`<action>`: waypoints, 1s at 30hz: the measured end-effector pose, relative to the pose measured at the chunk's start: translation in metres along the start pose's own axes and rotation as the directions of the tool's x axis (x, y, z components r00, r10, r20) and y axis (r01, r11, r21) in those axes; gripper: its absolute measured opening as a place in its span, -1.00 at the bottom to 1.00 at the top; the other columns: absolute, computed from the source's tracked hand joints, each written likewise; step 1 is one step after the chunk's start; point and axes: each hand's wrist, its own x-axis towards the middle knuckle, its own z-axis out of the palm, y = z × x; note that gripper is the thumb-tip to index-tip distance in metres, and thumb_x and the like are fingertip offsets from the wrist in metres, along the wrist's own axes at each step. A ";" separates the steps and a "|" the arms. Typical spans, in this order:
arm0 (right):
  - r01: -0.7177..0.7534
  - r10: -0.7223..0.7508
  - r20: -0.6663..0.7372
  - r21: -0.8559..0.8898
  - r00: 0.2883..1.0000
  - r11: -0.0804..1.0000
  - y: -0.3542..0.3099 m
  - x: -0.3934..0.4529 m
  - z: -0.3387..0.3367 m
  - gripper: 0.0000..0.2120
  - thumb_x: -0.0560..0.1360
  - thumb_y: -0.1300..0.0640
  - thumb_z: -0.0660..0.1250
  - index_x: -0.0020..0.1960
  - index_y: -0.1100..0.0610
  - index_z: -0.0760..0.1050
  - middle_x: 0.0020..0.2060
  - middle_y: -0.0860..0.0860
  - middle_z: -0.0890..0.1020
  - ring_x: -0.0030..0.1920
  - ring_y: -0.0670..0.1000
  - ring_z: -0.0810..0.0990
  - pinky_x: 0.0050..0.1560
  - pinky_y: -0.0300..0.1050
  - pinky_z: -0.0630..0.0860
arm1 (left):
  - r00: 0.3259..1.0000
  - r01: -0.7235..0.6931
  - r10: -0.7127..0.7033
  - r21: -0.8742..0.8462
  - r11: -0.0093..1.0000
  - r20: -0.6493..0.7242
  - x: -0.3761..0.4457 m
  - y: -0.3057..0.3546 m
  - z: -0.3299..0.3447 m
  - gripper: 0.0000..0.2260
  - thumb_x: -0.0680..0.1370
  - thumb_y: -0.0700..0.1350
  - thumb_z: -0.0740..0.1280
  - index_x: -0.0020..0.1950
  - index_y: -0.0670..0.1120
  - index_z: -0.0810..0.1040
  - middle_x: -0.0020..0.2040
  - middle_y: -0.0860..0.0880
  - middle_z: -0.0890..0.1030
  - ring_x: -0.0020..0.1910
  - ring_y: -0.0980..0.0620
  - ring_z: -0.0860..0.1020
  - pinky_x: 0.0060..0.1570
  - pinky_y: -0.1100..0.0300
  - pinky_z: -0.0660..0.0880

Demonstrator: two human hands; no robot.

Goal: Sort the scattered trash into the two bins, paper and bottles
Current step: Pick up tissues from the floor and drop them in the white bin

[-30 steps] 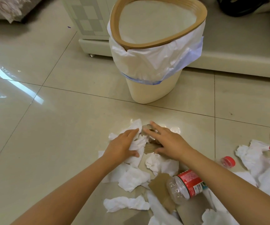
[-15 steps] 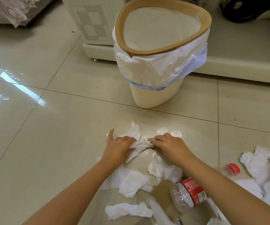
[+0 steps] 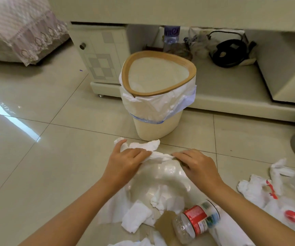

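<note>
Left hand (image 3: 125,163) gripped crumpled white tissue (image 3: 144,148) on floor (image 3: 36,174), fingers curled round it. Right hand (image 3: 197,166) pinched same tissue's far end, fingers bent. Both hands just before cream bin (image 3: 158,125) with white liner. Empty plastic bottle (image 3: 195,221), red label, lay near right forearm among scattered tissues (image 3: 136,217). Red cap (image 3: 293,216) lay at right.

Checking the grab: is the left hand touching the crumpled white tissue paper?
Touching. The head view shows the left hand with fingers curled over the crumpled white tissue paper, no gap.
</note>
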 end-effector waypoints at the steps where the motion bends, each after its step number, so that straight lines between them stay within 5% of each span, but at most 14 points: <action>1: 0.008 -0.008 -0.067 0.002 0.998 1.000 -0.003 0.008 -0.014 -0.65 0.36 0.29 0.48 0.09 0.02 0.62 -0.15 -0.06 0.66 -0.18 0.02 0.61 -0.46 -0.11 0.53 | 0.998 -0.007 0.008 0.012 1.000 -0.060 0.012 -0.001 -0.011 -0.83 0.47 -0.21 0.41 0.04 -0.06 0.66 -0.07 0.02 0.69 -0.18 0.02 0.64 0.14 -0.10 0.44; 7: 0.056 -0.043 -0.399 0.019 0.916 0.998 -0.020 0.081 -0.088 -0.77 0.50 0.18 0.34 0.14 0.09 0.61 -0.08 -0.02 0.68 -0.13 0.00 0.62 -0.21 -0.14 0.55 | 0.945 -0.013 0.012 -0.001 1.000 -0.327 0.103 -0.014 -0.060 -0.85 0.57 -0.15 0.32 0.08 -0.08 0.66 -0.02 -0.01 0.69 -0.08 0.03 0.64 0.08 0.01 0.46; 13: 0.023 -0.003 -0.518 0.031 0.856 0.999 -0.015 0.167 -0.109 -0.76 0.51 0.21 0.32 0.15 0.09 0.60 -0.02 -0.01 0.68 -0.07 0.03 0.62 -0.14 -0.20 0.50 | 0.958 0.032 -0.062 -0.109 0.994 -0.281 0.198 -0.043 -0.057 -0.84 0.52 -0.19 0.36 0.08 -0.12 0.62 -0.08 -0.08 0.69 -0.18 -0.10 0.64 -0.20 0.02 0.56; 15: -0.038 0.027 -0.491 -0.013 0.871 0.999 -0.008 0.190 -0.101 -0.75 0.49 0.23 0.34 0.15 0.07 0.60 -0.02 -0.01 0.67 -0.06 0.04 0.61 -0.19 -0.26 0.41 | 0.980 0.060 -0.077 -0.098 0.993 -0.181 0.217 -0.055 -0.043 -0.80 0.51 -0.20 0.32 0.12 -0.14 0.59 -0.03 -0.11 0.67 -0.14 -0.13 0.63 -0.20 -0.04 0.57; 17: -0.118 0.091 -0.432 -0.034 0.897 0.992 0.000 0.208 -0.090 -0.75 0.49 0.23 0.34 0.14 0.05 0.60 -0.04 -0.01 0.65 -0.04 0.07 0.59 -0.24 -0.25 0.34 | 0.995 0.098 -0.098 -0.012 0.995 0.002 0.229 -0.068 -0.025 -0.67 0.54 -0.22 0.27 0.31 -0.09 0.47 0.18 -0.10 0.60 0.14 -0.13 0.56 0.13 -0.12 0.48; 20: -0.164 0.156 -0.229 -0.014 0.961 0.986 0.011 0.233 -0.075 -0.73 0.51 0.18 0.30 0.19 0.05 0.55 0.06 -0.01 0.61 0.09 0.06 0.52 -0.07 -0.16 0.39 | 0.951 0.185 -0.215 0.147 0.972 0.221 0.233 -0.084 -0.009 -0.54 0.63 -0.08 0.11 0.53 -0.02 0.10 0.50 0.02 0.26 0.51 -0.01 0.11 0.46 -0.09 -0.01; 25: -0.195 0.204 0.150 -0.072 0.967 0.978 0.025 0.255 -0.059 -0.49 0.57 -0.05 0.20 0.49 -0.05 0.20 0.44 -0.05 0.32 0.48 0.02 0.18 0.43 -0.02 0.18 | 0.889 0.362 -0.368 0.074 0.929 0.273 0.229 -0.094 -0.013 -0.49 0.62 -0.03 0.06 0.56 -0.02 0.01 0.53 0.03 0.19 0.53 0.05 -0.02 0.45 -0.02 -0.24; 30: -0.102 0.112 0.094 -0.100 0.989 0.990 0.017 0.235 -0.057 -0.55 0.59 -0.05 0.16 0.46 -0.03 0.26 0.45 -0.04 0.32 0.47 -0.03 0.19 0.43 -0.06 0.12 | 0.933 0.317 -0.302 -0.047 0.947 0.195 0.214 -0.082 -0.018 -0.55 0.59 -0.09 0.13 0.49 0.02 0.24 0.44 0.04 0.38 0.47 0.09 0.20 0.47 0.01 -0.09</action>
